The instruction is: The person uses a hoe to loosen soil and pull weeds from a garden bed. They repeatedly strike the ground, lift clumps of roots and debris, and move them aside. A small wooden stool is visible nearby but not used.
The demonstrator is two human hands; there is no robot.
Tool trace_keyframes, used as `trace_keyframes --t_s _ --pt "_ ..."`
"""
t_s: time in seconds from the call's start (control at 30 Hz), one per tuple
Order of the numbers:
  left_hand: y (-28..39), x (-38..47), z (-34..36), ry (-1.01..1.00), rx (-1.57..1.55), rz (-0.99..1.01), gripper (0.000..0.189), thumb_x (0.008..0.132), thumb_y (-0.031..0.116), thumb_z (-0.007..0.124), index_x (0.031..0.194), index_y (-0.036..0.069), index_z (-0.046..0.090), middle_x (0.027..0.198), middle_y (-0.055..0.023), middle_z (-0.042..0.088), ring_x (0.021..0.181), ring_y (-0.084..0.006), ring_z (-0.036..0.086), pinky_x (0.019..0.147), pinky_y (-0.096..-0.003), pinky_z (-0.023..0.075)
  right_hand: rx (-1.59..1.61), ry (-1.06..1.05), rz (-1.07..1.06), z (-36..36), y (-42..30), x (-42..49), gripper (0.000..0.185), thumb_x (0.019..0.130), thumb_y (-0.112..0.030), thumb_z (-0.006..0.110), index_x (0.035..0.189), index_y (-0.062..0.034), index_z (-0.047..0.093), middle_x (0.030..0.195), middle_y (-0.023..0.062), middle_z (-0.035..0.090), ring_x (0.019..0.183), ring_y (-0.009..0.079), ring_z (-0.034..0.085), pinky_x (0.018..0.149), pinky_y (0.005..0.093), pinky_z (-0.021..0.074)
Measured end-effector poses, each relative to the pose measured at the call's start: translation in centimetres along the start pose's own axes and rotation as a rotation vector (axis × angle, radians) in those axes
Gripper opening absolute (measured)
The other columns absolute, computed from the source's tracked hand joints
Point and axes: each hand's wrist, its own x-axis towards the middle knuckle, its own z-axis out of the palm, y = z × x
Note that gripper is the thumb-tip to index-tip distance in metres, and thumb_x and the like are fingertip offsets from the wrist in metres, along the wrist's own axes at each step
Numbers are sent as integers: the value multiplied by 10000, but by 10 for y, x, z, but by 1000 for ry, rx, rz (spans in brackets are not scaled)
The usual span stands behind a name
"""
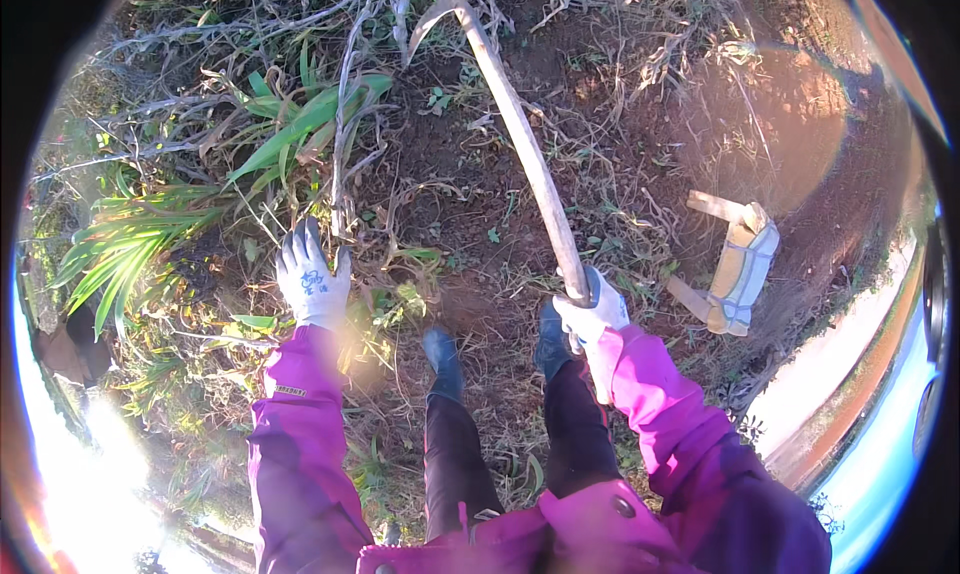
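My right hand, in a white work glove, grips the lower end of a long wooden handle that belongs to a sickle. Its curved hooked blade points to the left at the top of the view, among dry stems. My left hand wears a white glove with grey fingertips and holds nothing that I can see. Its fingers are spread just beside a woody stem and below a clump of long green leaves. Whether the fingertips touch the plants I cannot tell.
A small wooden stool with a strapped, wrapped seat lies on its side at right. More strap-leaved plants grow at left. Dry bare branches cross the upper left. My boots stand on reddish soil strewn with dry grass. A pale strip runs along the right.
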Motion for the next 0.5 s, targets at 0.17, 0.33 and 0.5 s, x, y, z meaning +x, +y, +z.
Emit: trace_keyframes --t_s 0.17,0.33,0.5 --pt "29 100 13 174 -5 71 813 799 489 628 1411 36 341 1399 -152 413 1321 -322 354 1087 -451 296 -232 111 -325 54 -2 100 538 779 -142 717 1269 -161 498 636 10 563 456 109 532 384 277 424" --pt "25 162 59 106 61 -67 962 739 572 664 1437 22 294 1453 -175 348 1369 -343 286 1119 -444 252 -491 173 -351 81 20 141 471 783 -166 709 1213 -181 517 689 22 610 529 117 590 441 288 461" --pt "10 191 99 -152 160 -174 1065 703 667 653 1441 2 270 1452 -191 354 1343 -360 334 1117 -441 255 -138 -66 -12 70 34 152 390 801 -183 686 1156 -150 528 699 49 617 561 152 608 488 307 471"
